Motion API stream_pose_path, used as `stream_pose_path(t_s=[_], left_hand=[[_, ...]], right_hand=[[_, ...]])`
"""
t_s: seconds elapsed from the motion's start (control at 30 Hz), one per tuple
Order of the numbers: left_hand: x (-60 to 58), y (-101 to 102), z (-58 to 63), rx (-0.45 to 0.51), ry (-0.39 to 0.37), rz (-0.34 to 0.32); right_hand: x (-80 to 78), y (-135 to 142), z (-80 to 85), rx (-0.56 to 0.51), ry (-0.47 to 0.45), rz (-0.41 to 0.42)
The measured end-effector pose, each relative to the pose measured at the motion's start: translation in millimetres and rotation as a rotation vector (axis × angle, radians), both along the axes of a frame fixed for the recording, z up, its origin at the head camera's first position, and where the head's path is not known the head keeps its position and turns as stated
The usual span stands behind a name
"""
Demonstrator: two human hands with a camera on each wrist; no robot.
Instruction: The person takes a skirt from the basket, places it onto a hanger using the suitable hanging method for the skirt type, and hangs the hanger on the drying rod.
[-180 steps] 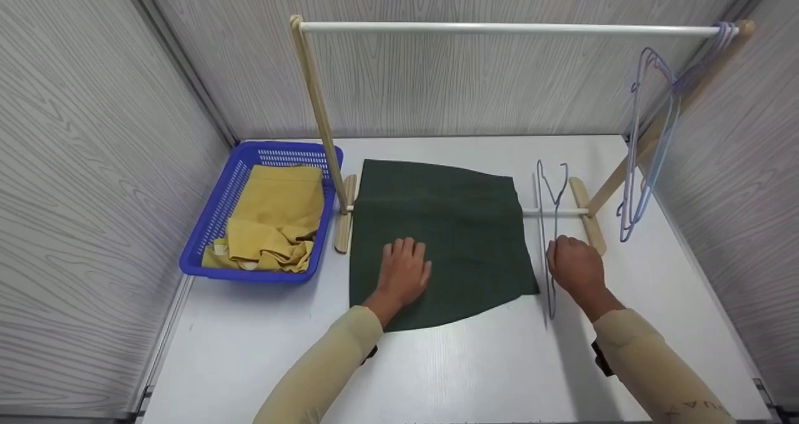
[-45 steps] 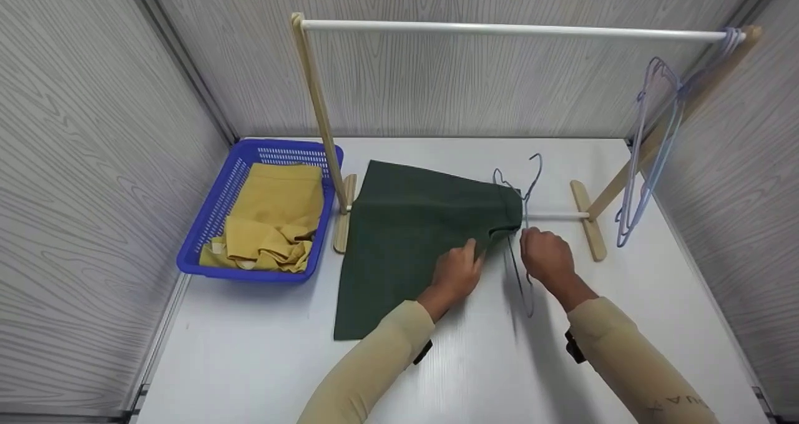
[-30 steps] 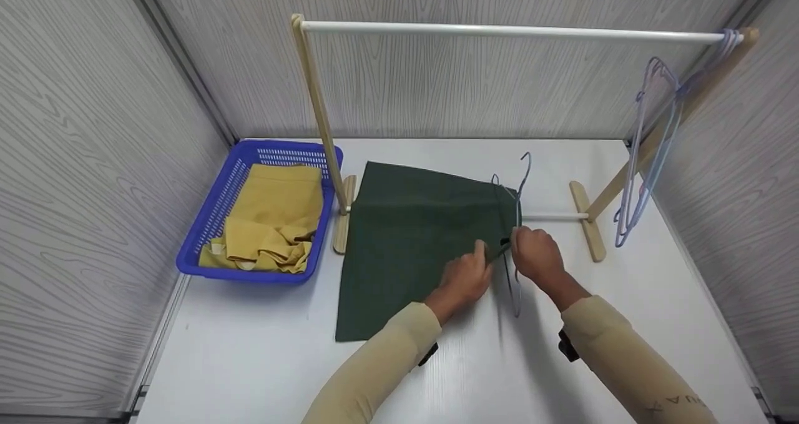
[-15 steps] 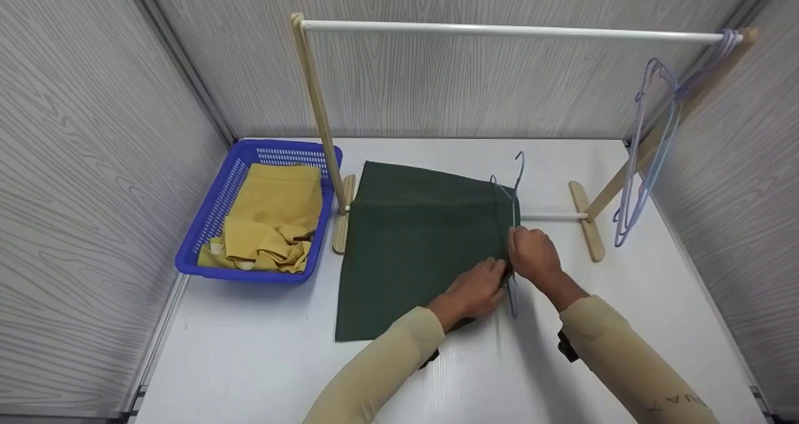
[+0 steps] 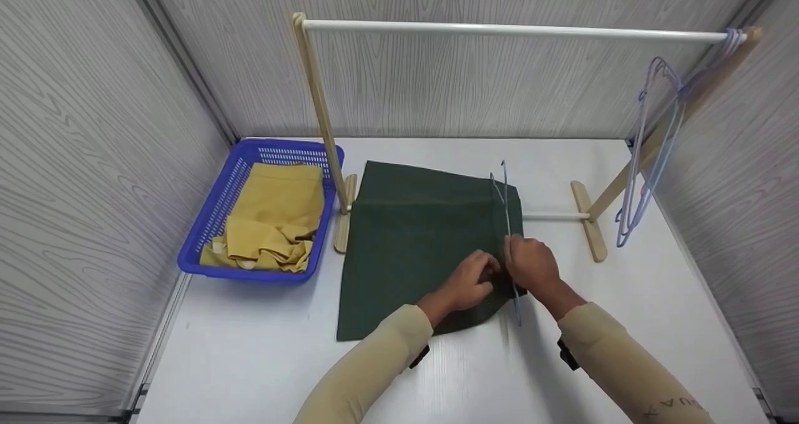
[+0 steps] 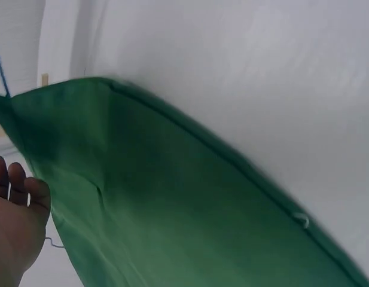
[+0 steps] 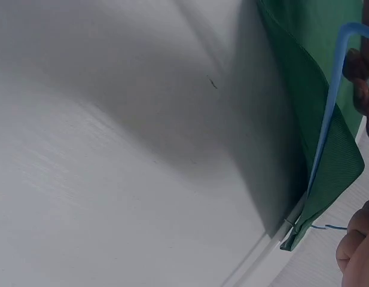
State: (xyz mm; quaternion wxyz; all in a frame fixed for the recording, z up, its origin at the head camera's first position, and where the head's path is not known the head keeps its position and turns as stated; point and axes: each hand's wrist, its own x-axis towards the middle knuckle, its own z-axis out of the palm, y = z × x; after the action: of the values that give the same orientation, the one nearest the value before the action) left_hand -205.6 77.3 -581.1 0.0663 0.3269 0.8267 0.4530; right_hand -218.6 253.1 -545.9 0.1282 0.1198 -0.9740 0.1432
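A piece of dark green cloth lies spread on the white table, its right edge lifted. My right hand grips a thin blue wire hanger, seen nearly edge-on over that right edge. The hanger's hook points to the back and its near end reaches past the cloth. My left hand is over the cloth just left of the hanger, fingers loosely bent with nothing visible between them. In the left wrist view, the cloth's hem curves up off the table. The right wrist view shows the hanger's rounded corner against the cloth.
A blue basket with folded yellow cloth stands at the left. A wooden rack with a white top rail spans the table behind the hands. More wire hangers hang at its right end. Panel walls enclose the table.
The hanger and right hand have moved left over the cloth's right edge. My left hand held the folded near corner; it has let go, and the corner has spread back out towards the right.
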Motion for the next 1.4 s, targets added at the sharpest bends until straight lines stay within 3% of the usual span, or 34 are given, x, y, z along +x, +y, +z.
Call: stream_pose_path(t_s=[0.2,0.57,0.73,0.9,1.1,1.4], left_hand=[[-5.6,-8,8.2,-0.032,0.030,0.089],[-21.3,-8,23.9,-0.232,0.149,0.342],[-31.5,-8,30.9,-0.235,0.208,0.453],[-43.6,-5,38.8,-0.250,0.232,0.523],[-54.5,-1,47.2,-0.298,0.250,0.571],[-56.1,3,50.1,-0.411,0.371,0.612]], right_hand=[[7.3,1,-14.0,0.072,0.092,0.034],[16.5,3,-40.1,0.128,0.284,0.121],[19.5,2,-47.2,0.123,0.284,0.136],[23.1,0,-51.1,0.109,0.265,0.148],[25.4,-2,-54.1,0.101,0.243,0.175],[23.5,3,-55.8,0.064,0.202,0.166]])
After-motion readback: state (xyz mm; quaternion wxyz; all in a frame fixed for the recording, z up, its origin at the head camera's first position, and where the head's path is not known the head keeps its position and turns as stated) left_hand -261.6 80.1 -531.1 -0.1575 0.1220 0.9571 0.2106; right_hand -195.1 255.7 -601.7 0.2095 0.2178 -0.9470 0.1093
